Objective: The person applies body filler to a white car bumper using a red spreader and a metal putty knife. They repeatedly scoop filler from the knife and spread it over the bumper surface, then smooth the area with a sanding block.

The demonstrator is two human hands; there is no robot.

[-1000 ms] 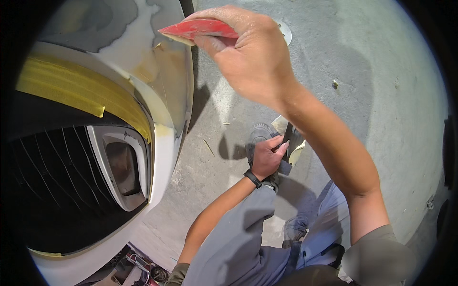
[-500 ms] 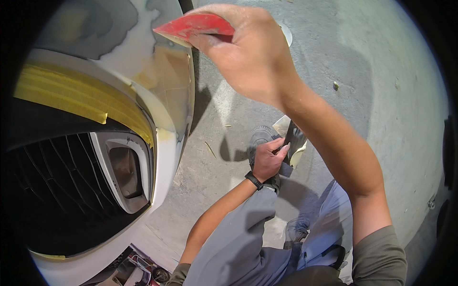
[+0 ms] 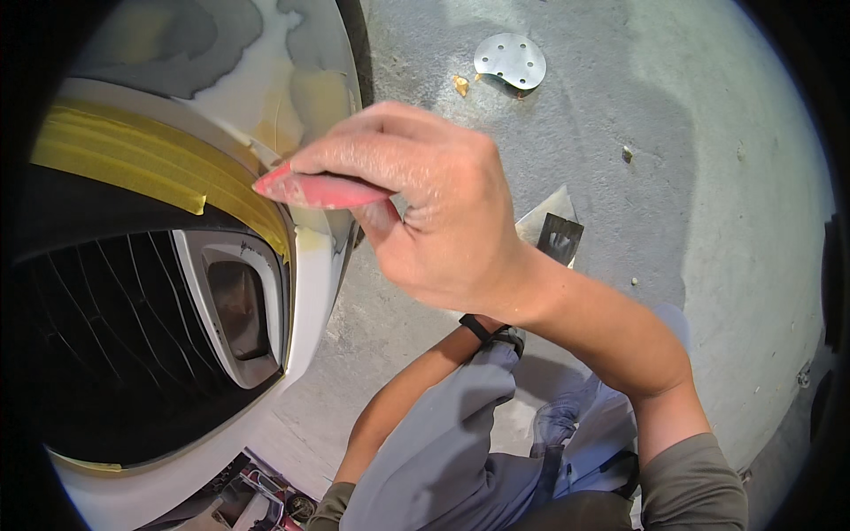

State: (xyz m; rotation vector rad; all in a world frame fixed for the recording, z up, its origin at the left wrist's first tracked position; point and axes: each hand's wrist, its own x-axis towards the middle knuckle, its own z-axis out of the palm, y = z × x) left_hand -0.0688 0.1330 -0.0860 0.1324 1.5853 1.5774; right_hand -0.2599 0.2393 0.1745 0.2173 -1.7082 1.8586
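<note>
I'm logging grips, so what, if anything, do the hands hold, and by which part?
Right hand: a flat red piece, fingers along its upper edge, thumb under its right end. Left hand: mostly hidden, cannot tell.

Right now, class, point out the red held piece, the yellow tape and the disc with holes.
Red held piece (image 3: 326,191): head view, middle of its side.
Yellow tape (image 3: 164,161): head view, middle of the band.
Disc with holes (image 3: 511,61): head view, centre between holes.

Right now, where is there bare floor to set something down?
Floor right of the right forearm; also between the perforated disc and pale sheet. Crowded: near the yellow tape, where the right hand holds a red piece.
</note>
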